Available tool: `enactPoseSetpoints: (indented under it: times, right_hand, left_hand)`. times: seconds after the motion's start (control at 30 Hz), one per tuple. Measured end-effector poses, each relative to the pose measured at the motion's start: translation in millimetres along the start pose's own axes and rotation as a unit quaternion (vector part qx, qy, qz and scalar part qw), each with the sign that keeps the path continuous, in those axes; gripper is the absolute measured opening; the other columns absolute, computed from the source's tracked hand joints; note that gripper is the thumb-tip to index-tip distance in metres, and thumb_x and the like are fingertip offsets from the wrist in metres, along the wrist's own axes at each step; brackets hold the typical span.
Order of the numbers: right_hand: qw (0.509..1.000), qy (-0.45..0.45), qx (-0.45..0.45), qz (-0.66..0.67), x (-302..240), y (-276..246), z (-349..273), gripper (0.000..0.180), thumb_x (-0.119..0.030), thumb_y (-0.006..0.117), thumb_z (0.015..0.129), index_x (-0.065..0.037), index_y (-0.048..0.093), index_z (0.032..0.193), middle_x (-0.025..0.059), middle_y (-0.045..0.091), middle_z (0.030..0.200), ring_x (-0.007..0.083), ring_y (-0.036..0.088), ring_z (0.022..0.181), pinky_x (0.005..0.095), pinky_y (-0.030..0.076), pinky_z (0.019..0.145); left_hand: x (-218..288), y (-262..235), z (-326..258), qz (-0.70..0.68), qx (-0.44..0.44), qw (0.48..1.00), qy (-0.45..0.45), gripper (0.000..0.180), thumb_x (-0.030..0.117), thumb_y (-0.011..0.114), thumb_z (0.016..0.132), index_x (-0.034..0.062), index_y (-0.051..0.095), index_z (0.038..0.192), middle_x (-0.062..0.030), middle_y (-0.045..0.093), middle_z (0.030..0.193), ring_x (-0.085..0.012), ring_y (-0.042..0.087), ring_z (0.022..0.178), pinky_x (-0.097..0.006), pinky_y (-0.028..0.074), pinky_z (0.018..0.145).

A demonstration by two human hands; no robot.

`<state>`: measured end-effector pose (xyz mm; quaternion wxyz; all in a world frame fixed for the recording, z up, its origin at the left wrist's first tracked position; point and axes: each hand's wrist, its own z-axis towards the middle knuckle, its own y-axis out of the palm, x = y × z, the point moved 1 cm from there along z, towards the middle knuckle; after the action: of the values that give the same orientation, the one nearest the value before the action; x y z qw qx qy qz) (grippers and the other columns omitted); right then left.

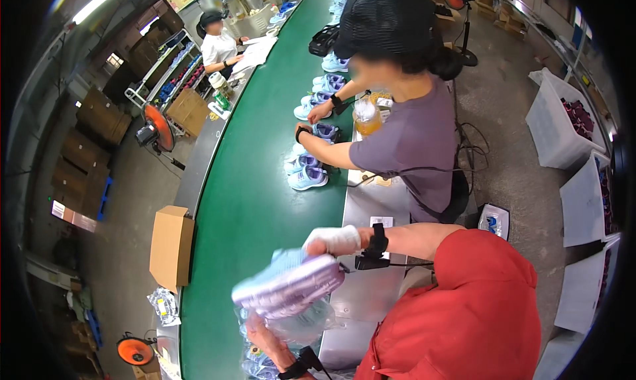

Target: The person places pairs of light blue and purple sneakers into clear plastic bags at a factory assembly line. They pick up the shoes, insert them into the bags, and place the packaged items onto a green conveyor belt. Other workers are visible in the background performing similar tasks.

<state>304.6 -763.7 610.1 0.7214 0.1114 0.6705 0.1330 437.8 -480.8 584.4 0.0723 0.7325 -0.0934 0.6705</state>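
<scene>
A light blue and lavender sneaker (pixel 288 284), slightly blurred, is held over the green belt with its sole toward me. My right hand (pixel 334 241), in a white glove or wrap with a bare fingertip, is closed on its heel end. Below the shoe my left hand (pixel 264 337) is closed at the edge of a clear plastic bag (pixel 301 327); some of its fingers are hidden. Wrapped pale blue items (pixel 258 367) lie beside that hand.
The green belt (pixel 232 201) carries a row of sneakers (pixel 308 178), which a co-worker (pixel 417 128) handles. An open cardboard box (pixel 171 247) and a crumpled plastic packet (pixel 164 306) sit along the left edge. Another person (pixel 218 52) stands across the belt. White bins (pixel 563 125) line the right.
</scene>
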Motion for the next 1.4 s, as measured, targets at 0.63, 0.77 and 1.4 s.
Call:
enactPoseSetpoints:
  times: [0.63,0.77,1.4]
  right_hand:
    - [0.538,-0.222,-0.364,-0.727,2.3,167.2,-43.8,0.025,-0.04,0.063,0.059,-0.015,0.066,0.057,0.0022,0.058,0.056,0.0239,0.053,0.053,0.0373,0.036,0.065]
    - [0.682,-0.24,-0.281,-0.631,43.0,136.8,-51.5,0.026,-0.037,0.062,0.057,-0.011,0.065,0.055,0.0075,0.059,0.058,0.0297,0.06,0.061,0.0435,0.046,0.057]
    - [0.601,-0.113,-0.316,-0.725,51.6,196.4,-12.1,0.025,-0.03,0.058,0.061,-0.012,0.071,0.072,0.0053,0.067,0.067,0.0263,0.063,0.061,0.042,0.049,0.058]
  left_hand:
    - [64.8,79.4,-20.9,0.262,-0.24,0.913,0.199,0.012,0.004,0.057,0.084,-0.0079,0.056,0.085,-0.0122,0.063,0.08,-0.0162,0.052,0.07,-0.03,0.044,0.065]
    - [59.2,94.4,-70.4,0.332,-0.442,0.802,0.225,0.01,0.0,0.054,0.078,-0.0052,0.056,0.087,-0.0213,0.06,0.073,-0.0166,0.053,0.064,-0.03,0.044,0.061]
    - [34.8,24.4,-25.4,0.142,-0.183,0.969,0.089,0.008,0.002,0.054,0.081,-0.0056,0.055,0.084,-0.0014,0.053,0.073,-0.0091,0.045,0.064,-0.025,0.038,0.055]
